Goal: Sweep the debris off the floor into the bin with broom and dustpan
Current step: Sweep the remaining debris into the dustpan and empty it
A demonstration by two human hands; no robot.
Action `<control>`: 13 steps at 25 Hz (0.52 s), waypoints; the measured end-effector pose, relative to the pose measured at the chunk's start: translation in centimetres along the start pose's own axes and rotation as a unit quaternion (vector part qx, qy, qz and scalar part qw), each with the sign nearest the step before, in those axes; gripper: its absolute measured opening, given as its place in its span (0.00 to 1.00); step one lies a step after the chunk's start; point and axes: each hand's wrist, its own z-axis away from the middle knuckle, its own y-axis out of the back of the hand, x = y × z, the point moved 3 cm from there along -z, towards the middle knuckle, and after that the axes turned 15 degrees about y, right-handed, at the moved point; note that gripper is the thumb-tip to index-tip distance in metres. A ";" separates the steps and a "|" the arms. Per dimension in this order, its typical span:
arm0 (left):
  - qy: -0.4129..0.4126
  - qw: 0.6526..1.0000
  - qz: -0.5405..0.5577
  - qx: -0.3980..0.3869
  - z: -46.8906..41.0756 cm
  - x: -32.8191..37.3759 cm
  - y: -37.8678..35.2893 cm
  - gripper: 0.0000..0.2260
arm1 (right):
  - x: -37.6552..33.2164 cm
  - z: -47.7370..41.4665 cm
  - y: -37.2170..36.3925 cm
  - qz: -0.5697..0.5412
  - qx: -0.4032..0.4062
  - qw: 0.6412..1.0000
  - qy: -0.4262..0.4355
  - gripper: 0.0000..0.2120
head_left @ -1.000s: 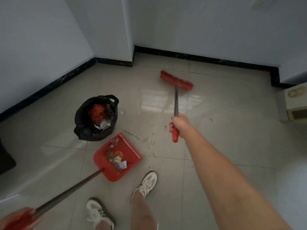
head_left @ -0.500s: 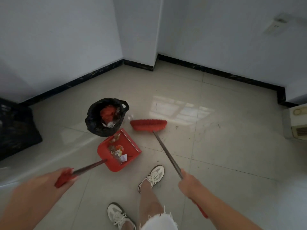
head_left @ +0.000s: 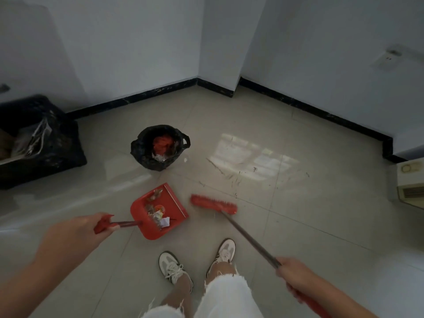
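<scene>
From our head view, our left hand (head_left: 91,228) is closed around the dustpan (head_left: 158,212) handle, pan loaded, the bin (head_left: 158,148) straight beyond its open lip. Our right hand (head_left: 291,271) grips the broom (head_left: 214,204) shaft, head just right of the pan; dustpan hand nearer.

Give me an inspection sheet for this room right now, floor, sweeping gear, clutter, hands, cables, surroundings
Surface: pale tiled floor, glossy, dark scuffs and specks beyond the broom.
Job's things: red dustpan on the floor, holding scraps; red broom head down just right of it; black bin bag open, partly filled.
Clutter: small white scrap beside the bag; dark crate of papers at left.
Grippers: left hand grips the dustpan handle; right hand grips the broom handle.
Cables: nothing seen.
Surroundings: white walls, black skirting, wall socket, cream appliance at right.
</scene>
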 end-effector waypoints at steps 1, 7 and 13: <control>0.022 1.000 0.012 -0.018 -0.2 -2.6 -1.3 0.09 | -0.1 0.5 0.8 -0.038 0.028 0.999 -0.005 0.13; 0.063 0.995 0.051 -0.052 -1.5 -11.9 -2.9 0.17 | -3.5 -3.7 3.7 -0.114 0.142 0.983 -0.021 0.04; 0.045 0.997 0.024 -0.062 -3.5 -14.9 -4.0 0.16 | -4.6 -10.6 3.3 -0.016 0.119 0.988 -0.095 0.14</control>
